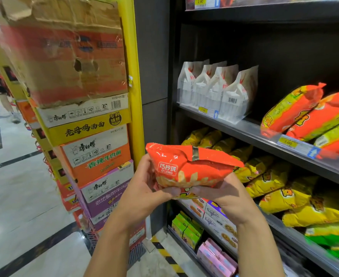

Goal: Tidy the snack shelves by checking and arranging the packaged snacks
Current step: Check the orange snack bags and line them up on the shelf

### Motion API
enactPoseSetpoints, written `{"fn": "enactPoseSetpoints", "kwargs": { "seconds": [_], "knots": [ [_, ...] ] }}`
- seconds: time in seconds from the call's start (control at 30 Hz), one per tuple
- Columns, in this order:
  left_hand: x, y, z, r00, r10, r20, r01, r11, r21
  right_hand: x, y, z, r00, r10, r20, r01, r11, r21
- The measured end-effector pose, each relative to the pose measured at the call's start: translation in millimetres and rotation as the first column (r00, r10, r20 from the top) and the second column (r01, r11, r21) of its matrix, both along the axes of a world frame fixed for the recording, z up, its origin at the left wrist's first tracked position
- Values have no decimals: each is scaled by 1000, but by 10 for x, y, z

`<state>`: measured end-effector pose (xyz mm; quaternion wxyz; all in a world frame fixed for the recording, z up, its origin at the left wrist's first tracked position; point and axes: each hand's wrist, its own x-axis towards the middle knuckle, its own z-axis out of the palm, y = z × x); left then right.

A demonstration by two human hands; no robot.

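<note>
I hold an orange snack bag point(186, 166) with a white logo in front of the dark shelves, at about the height of the second shelf. My left hand point(144, 186) grips its left end and underside. My right hand point(224, 194) cups its right underside. More orange bags point(304, 112) lie on the upper shelf point(264, 140) at the right, beside several white bags point(218, 88). Yellow bags point(274, 180) fill the shelf below.
Small green, purple and pink boxes point(204, 226) fill the lowest shelves. Stacked noodle cartons point(88, 124) stand against a yellow post point(132, 96) at the left. Another person's legs point(2, 96) show far left on the tiled floor point(14, 196).
</note>
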<state>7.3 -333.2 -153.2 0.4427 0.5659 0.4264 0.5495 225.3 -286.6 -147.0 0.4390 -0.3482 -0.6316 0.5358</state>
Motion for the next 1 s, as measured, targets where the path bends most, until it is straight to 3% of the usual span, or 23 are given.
{"fn": "enactPoseSetpoints", "kwargs": {
  "seconds": [0.3, 0.4, 0.67, 0.9, 1.0],
  "knots": [
    [-147, -89, 23, 996, -92, -19, 91, 994, -54, -3, 31, -50, 1000, 2, 3, -2, 1000, -30],
    [-150, -76, 36, 999, -40, 16, 41, 992, -116, -56, 43, -29, 999, 14, 32, -11, 995, -101],
    [-6, -53, 138, 974, 203, 101, -158, 928, -336, -281, -34, 75, 997, 30, -65, -54, 909, -413],
    [-38, -59, 168, 988, 138, -69, -153, 825, -544, -319, -31, 185, 963, -11, 271, 121, 911, -394],
    [-15, -64, 157, 983, 167, -77, -181, 801, -571, -304, -19, 131, 957, -14, 291, 141, 896, -421]
  ]
}}
